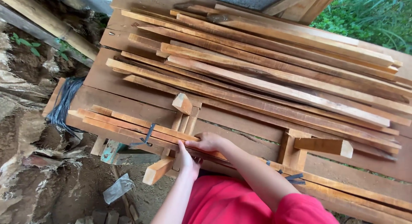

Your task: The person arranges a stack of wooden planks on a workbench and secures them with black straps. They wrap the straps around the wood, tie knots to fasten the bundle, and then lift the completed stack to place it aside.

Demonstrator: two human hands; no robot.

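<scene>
My right hand (208, 142) lies curled over the near end of a bundle of thin wooden strips (124, 123) along the table's front edge. A dark strap (146, 136) ties the bundle. My left hand (187, 161) grips the same strips from below the edge, thumb up against them. A short wooden block (158, 170) sticks out under the edge just left of that hand. Both forearms come from the bottom of the view, over a red shirt.
A large pile of long wooden slats (274, 78) covers the plank table (103, 97). Short blocks stand at the middle (182, 103) and right (324, 146). Dark cords (64, 103) hang at the left edge. Muddy ground with a plastic scrap (118, 187) lies below.
</scene>
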